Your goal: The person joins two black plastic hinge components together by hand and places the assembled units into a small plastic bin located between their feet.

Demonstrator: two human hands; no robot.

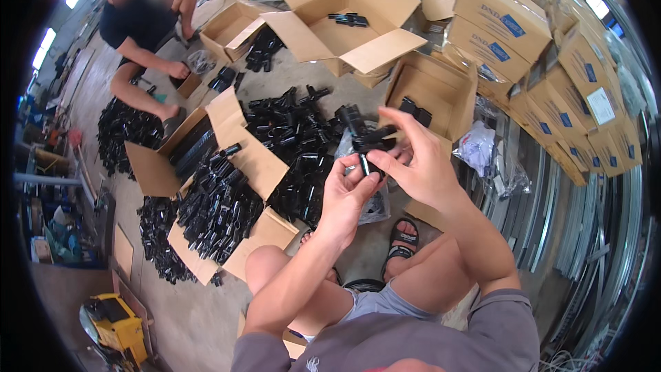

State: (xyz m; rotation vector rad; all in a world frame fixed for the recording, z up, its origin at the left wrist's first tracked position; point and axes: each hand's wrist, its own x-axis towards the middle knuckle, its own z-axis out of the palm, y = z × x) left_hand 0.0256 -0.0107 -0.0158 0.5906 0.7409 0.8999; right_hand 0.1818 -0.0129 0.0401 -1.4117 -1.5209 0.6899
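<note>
Between my two hands is a glossy black fitting (354,124), with a bulky upper end and a narrower lower part. My left hand (343,196) pinches its lower end between thumb and fingers. From the right, my right hand (420,155) grips the same piece, thumb low and forefinger raised over the top; its exact shape is partly hidden. A large heap of similar black fittings (289,134) lies on the floor just left of my hands. Close to my right hand, an open cardboard box (454,89) holds a few black pieces.
An open carton (337,3) with a few black parts stands ahead. To the left, another box (265,169) overflows with fittings. A person (141,21) sits at far left. Stacked cartons (496,21), plastic bags (478,148) and long metal profiles (544,213) lie on the right.
</note>
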